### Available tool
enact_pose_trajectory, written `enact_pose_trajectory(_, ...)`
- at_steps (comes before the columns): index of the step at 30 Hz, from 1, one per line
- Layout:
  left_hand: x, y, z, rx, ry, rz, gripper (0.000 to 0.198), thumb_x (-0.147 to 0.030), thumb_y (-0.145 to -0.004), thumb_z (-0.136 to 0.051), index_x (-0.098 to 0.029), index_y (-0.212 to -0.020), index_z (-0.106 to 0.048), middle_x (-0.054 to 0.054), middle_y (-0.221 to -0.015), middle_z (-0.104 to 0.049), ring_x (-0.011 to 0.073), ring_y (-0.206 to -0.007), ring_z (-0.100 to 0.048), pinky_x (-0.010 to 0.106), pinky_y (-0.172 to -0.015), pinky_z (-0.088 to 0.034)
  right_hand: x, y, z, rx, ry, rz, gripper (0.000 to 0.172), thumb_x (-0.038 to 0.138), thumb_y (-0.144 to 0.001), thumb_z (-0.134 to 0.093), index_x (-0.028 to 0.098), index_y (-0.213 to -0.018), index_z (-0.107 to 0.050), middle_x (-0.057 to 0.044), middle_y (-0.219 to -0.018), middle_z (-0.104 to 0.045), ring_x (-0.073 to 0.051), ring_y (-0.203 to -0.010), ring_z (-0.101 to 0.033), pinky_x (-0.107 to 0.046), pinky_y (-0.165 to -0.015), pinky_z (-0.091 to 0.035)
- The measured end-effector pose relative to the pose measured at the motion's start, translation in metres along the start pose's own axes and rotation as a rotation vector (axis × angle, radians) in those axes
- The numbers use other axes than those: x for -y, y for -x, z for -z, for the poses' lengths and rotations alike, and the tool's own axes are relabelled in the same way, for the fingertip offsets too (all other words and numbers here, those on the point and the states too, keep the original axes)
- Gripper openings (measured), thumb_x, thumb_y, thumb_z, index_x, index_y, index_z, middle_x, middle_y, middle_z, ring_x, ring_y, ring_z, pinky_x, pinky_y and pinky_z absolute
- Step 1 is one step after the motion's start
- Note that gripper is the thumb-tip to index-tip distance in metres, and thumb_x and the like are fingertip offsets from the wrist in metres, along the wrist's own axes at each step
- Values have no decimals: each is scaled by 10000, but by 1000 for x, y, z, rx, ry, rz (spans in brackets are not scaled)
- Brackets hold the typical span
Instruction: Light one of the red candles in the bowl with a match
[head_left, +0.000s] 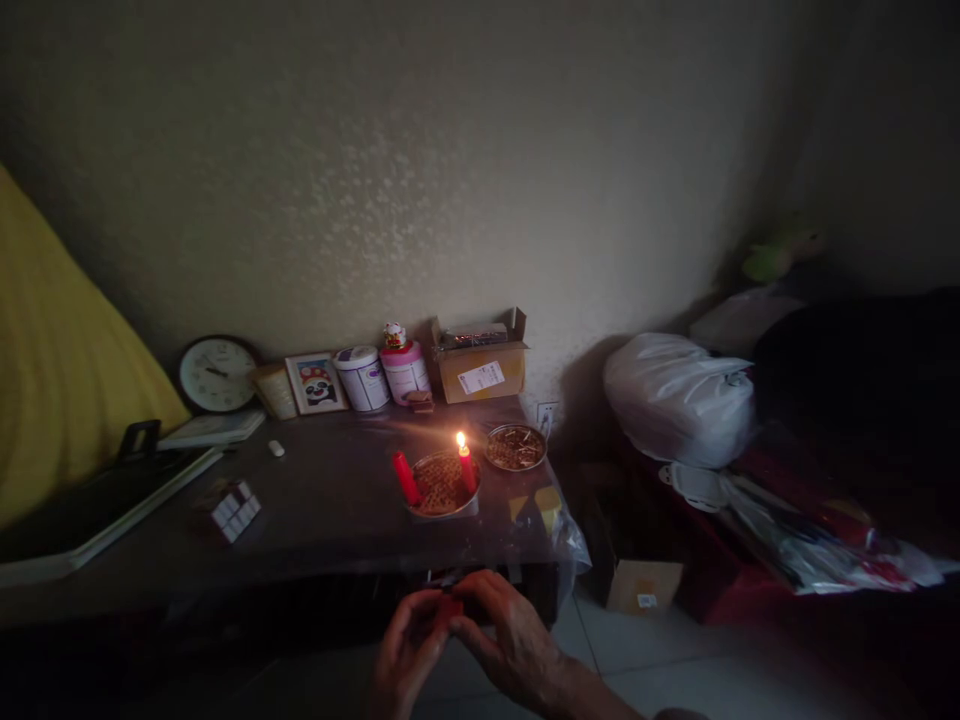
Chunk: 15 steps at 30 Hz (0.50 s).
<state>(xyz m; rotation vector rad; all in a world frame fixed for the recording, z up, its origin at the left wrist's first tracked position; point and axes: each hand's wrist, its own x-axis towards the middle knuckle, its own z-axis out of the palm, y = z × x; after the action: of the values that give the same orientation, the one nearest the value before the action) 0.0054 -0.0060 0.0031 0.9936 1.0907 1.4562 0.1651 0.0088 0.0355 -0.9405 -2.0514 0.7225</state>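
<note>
Both my hands meet in front of the table's near edge, their fingers closed around a small red object (448, 610) whose kind is too dark to make out. My left hand (409, 640) grips it from the left, while my right hand (510, 630) pinches at it from the right. Beyond them on the table, a round tin (442, 495) of grain-like bits carries two red candles. The right candle (466, 470) is burning; the left candle (406, 478) leans and shows no flame.
A second round tin (516, 447) with small sticks in it stands to the right. Along the wall are a clock (217, 374), a panda picture (317, 384), two canisters and a cardboard box (481, 372). A puzzle cube (229, 510) sits left; a white bag (679, 400) lies right.
</note>
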Motion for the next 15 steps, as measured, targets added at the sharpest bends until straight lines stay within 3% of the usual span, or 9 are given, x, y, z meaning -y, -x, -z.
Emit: enact_pose_trajectory(15,-11,10,-9,-59,-17,-2,364,-390,-593,-790,-170,-852,-657,65,-848,-712,230,-852,-646,294,-759,-503,-6,-2,-3,17,43,-25,219,309,-864,-567,153,-999,-641,-67,-957,-661,-190,-907,-598,-294,-808,-460)
